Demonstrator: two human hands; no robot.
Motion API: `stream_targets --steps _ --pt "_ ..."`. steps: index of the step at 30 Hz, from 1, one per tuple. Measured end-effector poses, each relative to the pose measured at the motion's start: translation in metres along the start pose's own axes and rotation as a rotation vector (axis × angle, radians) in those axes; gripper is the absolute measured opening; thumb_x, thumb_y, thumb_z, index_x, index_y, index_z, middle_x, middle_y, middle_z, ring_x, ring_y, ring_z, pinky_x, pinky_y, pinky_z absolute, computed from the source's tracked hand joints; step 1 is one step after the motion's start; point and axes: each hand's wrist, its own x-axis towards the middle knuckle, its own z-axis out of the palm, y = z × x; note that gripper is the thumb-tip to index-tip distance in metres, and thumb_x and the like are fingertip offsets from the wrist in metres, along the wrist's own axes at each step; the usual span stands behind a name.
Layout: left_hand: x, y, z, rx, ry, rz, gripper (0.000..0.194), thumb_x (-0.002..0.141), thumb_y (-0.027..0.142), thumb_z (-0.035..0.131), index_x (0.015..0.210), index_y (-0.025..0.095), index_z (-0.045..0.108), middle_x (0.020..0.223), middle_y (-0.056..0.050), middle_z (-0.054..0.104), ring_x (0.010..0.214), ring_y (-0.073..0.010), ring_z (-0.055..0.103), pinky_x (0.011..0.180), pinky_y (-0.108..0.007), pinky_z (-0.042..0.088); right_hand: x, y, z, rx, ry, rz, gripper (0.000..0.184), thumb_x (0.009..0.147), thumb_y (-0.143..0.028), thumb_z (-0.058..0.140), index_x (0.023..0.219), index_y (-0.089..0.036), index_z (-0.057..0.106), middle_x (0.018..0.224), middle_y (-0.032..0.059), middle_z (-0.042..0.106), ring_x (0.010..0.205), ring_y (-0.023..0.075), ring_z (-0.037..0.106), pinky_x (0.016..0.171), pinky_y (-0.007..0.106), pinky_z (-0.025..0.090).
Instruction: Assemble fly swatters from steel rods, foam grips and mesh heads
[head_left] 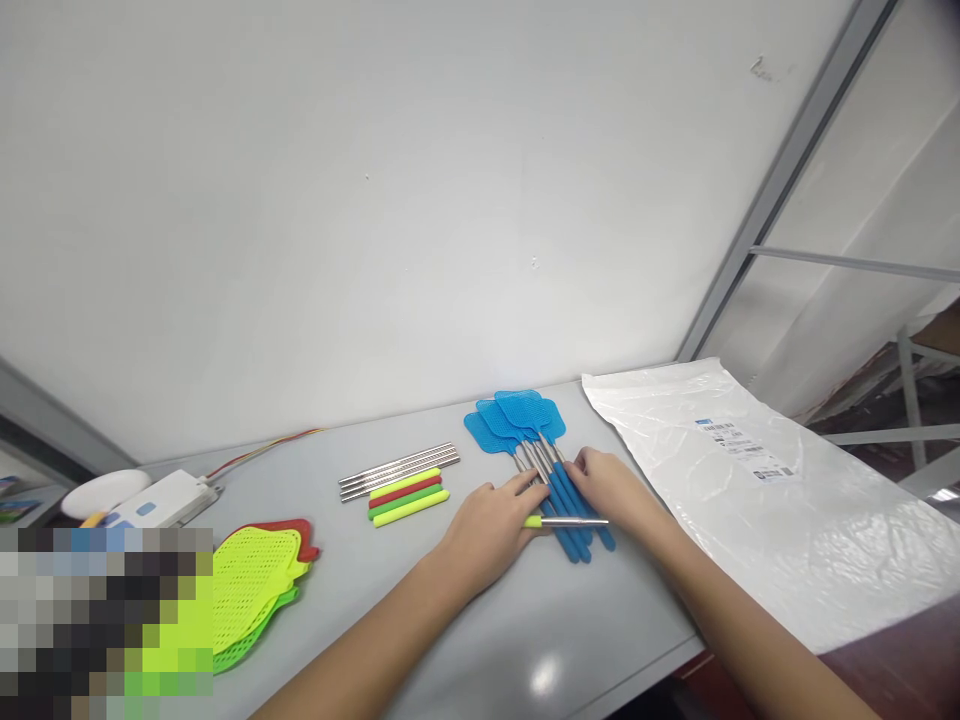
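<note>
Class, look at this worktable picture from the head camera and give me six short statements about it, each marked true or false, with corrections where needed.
1. The blue fly swatters lie between the loose coloured handles and the white package. True.
2. All the loose coloured handles are red. False: one is red; the others are green or yellow-green.
3. The loose metal rods lie on the wall side of the loose coloured handles. True.
4. The left hand is empty. False: it holds a rod with a yellow-green end.
5. The right hand is at the blue fly swatters. True.
6. The white package is unmarked. False: a printed label shows on it.
</note>
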Motion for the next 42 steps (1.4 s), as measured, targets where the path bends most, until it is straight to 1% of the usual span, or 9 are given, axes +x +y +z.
stream_targets --steps 4,7,11,15,18,20,23,31,42 --pt "-0.003 0.001 -0.006 0.089 -0.014 -0.031 0.034 0.094 0.039 0.051 0.127 0.031 0.049 0.152 -0.005 0.039 0.093 -0.0255 0.069 0.077 -0.040 0.054 -0.005 -0.002 -0.004 0.059 0.001 -0.002 0.031 0.095 -0.043 0.040 0.088 -0.018 0.057 0.080 0.0085 0.069 0.071 0.0195 0.063 0.059 0.027 0.033" --pt "-0.010 0.003 -0.012 0.156 -0.033 -0.030 0.023 0.094 0.033 0.051 0.116 0.029 0.055 0.153 -0.004 0.036 0.085 -0.0244 0.070 0.071 -0.039 0.055 -0.013 -0.006 -0.008 0.091 0.015 -0.017 0.029 0.095 -0.044 0.039 0.095 -0.019 0.055 0.079 0.0073 0.068 0.069 0.0188 0.061 0.058 0.027 0.032" --pt "-0.025 0.008 -0.017 0.200 -0.075 -0.002 0.014 0.091 0.027 0.053 0.105 0.024 0.056 0.152 -0.004 0.038 0.080 -0.0239 0.070 0.070 -0.039 0.055 -0.022 -0.009 -0.013 0.118 0.012 -0.050 0.028 0.094 -0.044 0.042 0.088 -0.020 0.055 0.076 0.0060 0.066 0.068 0.0190 0.060 0.058 0.027 0.031" --pt "-0.038 0.013 -0.016 0.177 -0.063 0.006 0.019 0.090 0.028 0.054 0.109 0.026 0.054 0.151 -0.004 0.039 0.077 -0.0222 0.069 0.068 -0.038 0.054 -0.031 0.000 -0.018 0.149 -0.003 -0.047 0.027 0.094 -0.042 0.040 0.090 -0.020 0.055 0.074 0.0055 0.067 0.069 0.0186 0.060 0.060 0.027 0.032" --pt "-0.036 0.016 -0.014 0.139 -0.037 0.027 0.027 0.089 0.028 0.054 0.116 0.028 0.052 0.139 -0.004 0.050 0.074 -0.0211 0.068 0.064 -0.035 0.053 -0.038 0.010 -0.021 0.166 -0.048 -0.045 0.021 0.091 -0.038 0.047 0.089 -0.020 0.056 0.070 0.0039 0.066 0.066 0.0181 0.059 0.059 0.027 0.034" --pt "-0.027 0.017 -0.013 0.110 -0.021 0.043 0.032 0.090 0.027 0.052 0.121 0.030 0.050 0.123 -0.004 0.059 0.074 -0.0211 0.067 0.062 -0.032 0.050 -0.041 0.014 -0.020 0.176 -0.071 -0.052 0.017 0.088 -0.035 0.050 0.085 -0.019 0.058 0.071 0.0039 0.067 0.067 0.0177 0.059 0.060 0.027 0.034" --pt "-0.003 0.017 -0.013 0.084 0.001 0.066 0.032 0.092 0.022 0.047 0.122 0.030 0.051 0.106 -0.003 0.061 0.076 -0.0202 0.066 0.061 -0.029 0.047 -0.042 0.016 -0.019 0.189 -0.081 -0.052 0.017 0.086 -0.032 0.051 0.078 -0.019 0.058 0.071 0.0045 0.067 0.066 0.0175 0.059 0.059 0.027 0.034" --pt "0.055 0.009 -0.012 0.054 -0.058 0.201 0.020 0.091 0.018 0.046 0.103 0.025 0.061 0.103 -0.004 0.060 0.088 -0.0183 0.063 0.063 -0.025 0.044 -0.042 0.018 -0.015 0.240 -0.039 -0.021 0.029 0.088 -0.040 0.046 0.069 -0.020 0.054 0.068 0.0038 0.065 0.063 0.0168 0.057 0.054 0.026 0.033" --pt "0.100 -0.005 -0.022 0.125 -0.206 0.386 0.016 0.085 0.011 0.053 0.086 0.021 0.066 0.087 -0.004 0.061 0.069 -0.0166 0.060 0.055 -0.025 0.037 -0.042 0.023 -0.007 0.307 0.021 -0.026 0.034 0.089 -0.044 0.046 0.063 -0.022 0.047 0.061 -0.0009 0.058 0.057 0.0140 0.052 0.055 0.026 0.033"
